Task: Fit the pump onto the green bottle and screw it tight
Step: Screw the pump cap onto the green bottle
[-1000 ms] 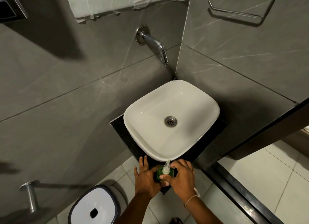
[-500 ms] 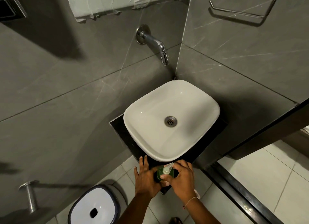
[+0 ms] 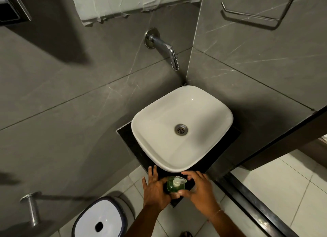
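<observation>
The green bottle [image 3: 171, 187] stands upright on the front corner of the black counter [image 3: 190, 184], just in front of the sink. The clear white pump [image 3: 177, 181] sits on its neck with the nozzle pointing right. My left hand [image 3: 155, 189] wraps the bottle's left side and holds it. My right hand [image 3: 200, 190] is to the right of the pump with its fingers spread around it. The right thumb tip rests against the bottle's near side, and the other fingers are off the pump.
A white square sink [image 3: 208, 111] fills the counter behind the bottle, with a wall tap [image 3: 164, 47] above it. A white-lidded bin [image 3: 100, 219] stands on the tiled floor at lower left. Grey walls close in at the left and right.
My right hand has loosened from the pump and spread open to the right. The pump nozzle has turned from pointing up-left to pointing right. My left hand has stayed on the bottle.
</observation>
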Motion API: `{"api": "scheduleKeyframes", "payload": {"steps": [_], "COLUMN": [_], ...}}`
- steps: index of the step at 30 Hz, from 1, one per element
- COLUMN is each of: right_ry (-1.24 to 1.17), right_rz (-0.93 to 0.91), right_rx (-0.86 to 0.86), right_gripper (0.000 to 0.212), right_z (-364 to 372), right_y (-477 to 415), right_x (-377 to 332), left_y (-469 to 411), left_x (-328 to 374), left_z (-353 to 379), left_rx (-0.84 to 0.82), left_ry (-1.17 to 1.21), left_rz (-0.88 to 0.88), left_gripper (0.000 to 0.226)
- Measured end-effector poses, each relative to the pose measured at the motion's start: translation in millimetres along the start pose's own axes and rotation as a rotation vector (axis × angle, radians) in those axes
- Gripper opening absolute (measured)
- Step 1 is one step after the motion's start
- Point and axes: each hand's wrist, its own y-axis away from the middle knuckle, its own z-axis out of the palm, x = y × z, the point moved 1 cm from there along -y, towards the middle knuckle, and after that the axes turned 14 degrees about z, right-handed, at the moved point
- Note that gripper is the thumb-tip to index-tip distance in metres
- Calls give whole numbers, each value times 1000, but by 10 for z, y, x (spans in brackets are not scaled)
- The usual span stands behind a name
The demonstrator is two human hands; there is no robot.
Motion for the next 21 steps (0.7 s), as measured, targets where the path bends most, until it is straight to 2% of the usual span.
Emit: {"api": "scheduleKeyframes", "payload": {"steps": [4, 7, 9, 14, 21], "right_ry": [5, 145, 252, 329, 234], "right_rz": [-153, -345, -401, -387, -322], "right_rx": [-25, -130, -224, -351, -332], "right_gripper": [31, 33, 37, 34, 32], "right_z": [-453, -562, -578, -524, -506], "right_y": [-106, -216, -269, -335, -327], "right_x": [-74, -282, -380, -454, -378], "left_y": [-67, -77, -72, -67, -66], "left_x": [-21, -42, -28, -28, -14], "left_z": [-59, -66, -57, -47, -57], "left_rx": [-1, -4, -3, 6, 4], "left_ry": [-7, 7, 4, -5, 8], "left_rz": [4, -4, -1, 4, 2], "left_gripper": [75, 77, 77, 77, 76]}}
